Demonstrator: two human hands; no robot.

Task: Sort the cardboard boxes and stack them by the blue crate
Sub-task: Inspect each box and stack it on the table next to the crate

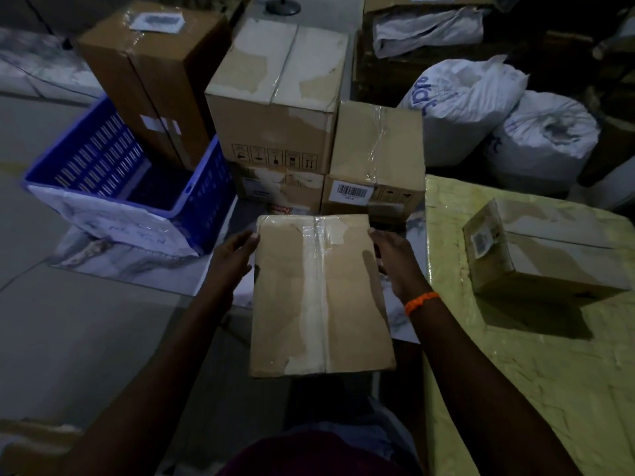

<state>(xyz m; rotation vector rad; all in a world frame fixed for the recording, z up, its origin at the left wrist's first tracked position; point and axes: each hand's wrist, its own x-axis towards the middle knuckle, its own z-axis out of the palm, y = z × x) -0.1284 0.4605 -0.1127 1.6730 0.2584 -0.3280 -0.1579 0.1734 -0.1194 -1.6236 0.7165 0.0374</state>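
Far left, we see a blue crate (130, 176) on the floor, with a paper sheet hanging over its near wall. A tall brown box (151, 80) stands upright at its far corner; we cannot tell whether it is inside the crate or just behind it.

Moving right, the left hand (233, 255) clasps the left side of the held box (319, 297), thumb at the top corner. This flat cardboard box, taped down its middle, is held in the air in front of the person, its far edge near the stack. Just beyond it, beside the crate, a pale box (275, 97) sits on a lower box (278, 190), with a barcode box (376, 149) touching them on the right.

The right hand (395, 262), with an orange wristband (422, 302), grips the held box's right side.

Further right, a small box (543, 249) waits on the yellow-covered table (515, 372).

We judge the step to be carrying this box to the stack. The next move likely calls for raising it forward, keeping it level, and setting it squarely on a box top wide enough to bear it. The small box appears to remain unsorted.
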